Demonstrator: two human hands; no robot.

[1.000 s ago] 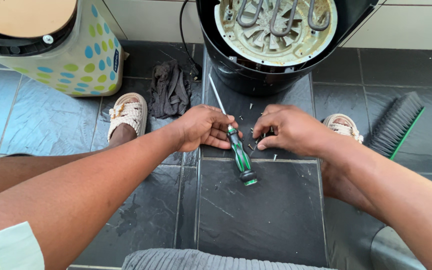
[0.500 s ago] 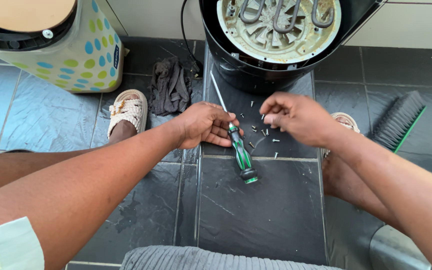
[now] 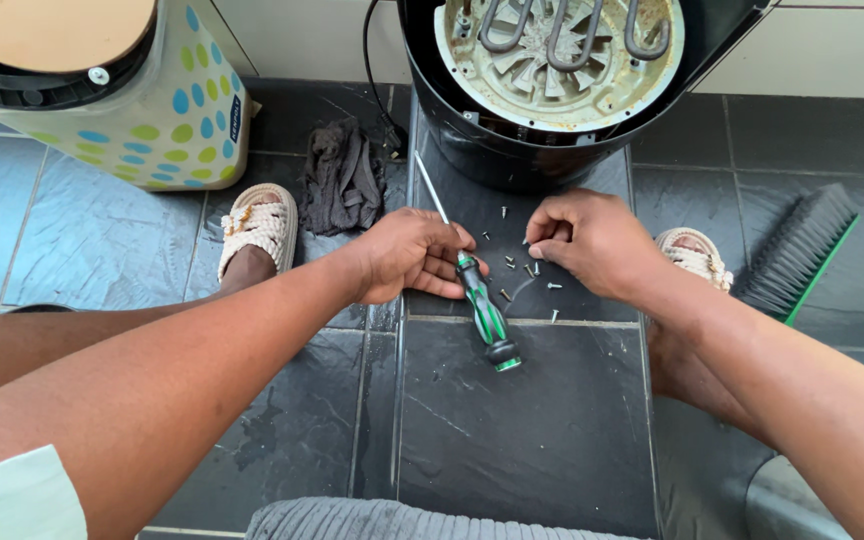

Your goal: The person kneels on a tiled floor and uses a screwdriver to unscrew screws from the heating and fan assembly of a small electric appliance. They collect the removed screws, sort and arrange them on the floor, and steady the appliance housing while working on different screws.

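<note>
The head view looks down on a dark slate-tiled floor (image 3: 512, 440). One green-and-black screwdriver (image 3: 477, 295) lies there, its shaft pointing up-left, its handle just beside the left hand (image 3: 407, 255). That hand rests on the floor, fingers curled loosely together, fingertips touching the handle near its collar. The right hand (image 3: 592, 240) has thumb and forefinger pinched at one small screw (image 3: 532, 250). About eight more loose screws (image 3: 553, 286) lie scattered between the hands and below them. One black round appliance (image 3: 552, 90) sits open above, showing a coiled heating element. One dark rag (image 3: 344, 178), one green-backed brush (image 3: 797, 250), and two woven sandals (image 3: 257, 228) surround it. One cream container with coloured dots (image 3: 142, 110) bears a small dark upright label on its side.
</note>
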